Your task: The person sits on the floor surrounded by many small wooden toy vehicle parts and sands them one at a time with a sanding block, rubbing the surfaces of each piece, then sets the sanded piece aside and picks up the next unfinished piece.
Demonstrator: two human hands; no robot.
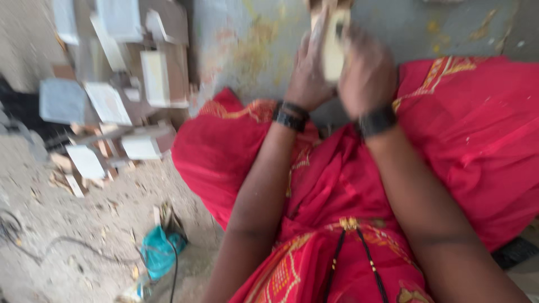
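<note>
Both my hands are raised at the top middle of the head view, closed around one pale rectangular block (333,47) that looks like cut wood. My left hand (307,76) grips its left side and my right hand (368,73) grips its right side. The block stands roughly upright between my palms, its upper end cut off by the frame edge. I wear dark bangles on both wrists. My lap is covered by red cloth with gold trim (466,129). The picture is blurred.
A heap of pale flat blocks and offcuts (120,95) lies on the ground at the upper left. A teal tool with a black cord (160,249) rests on the dusty floor at the lower left. A grey painted surface (252,45) lies ahead.
</note>
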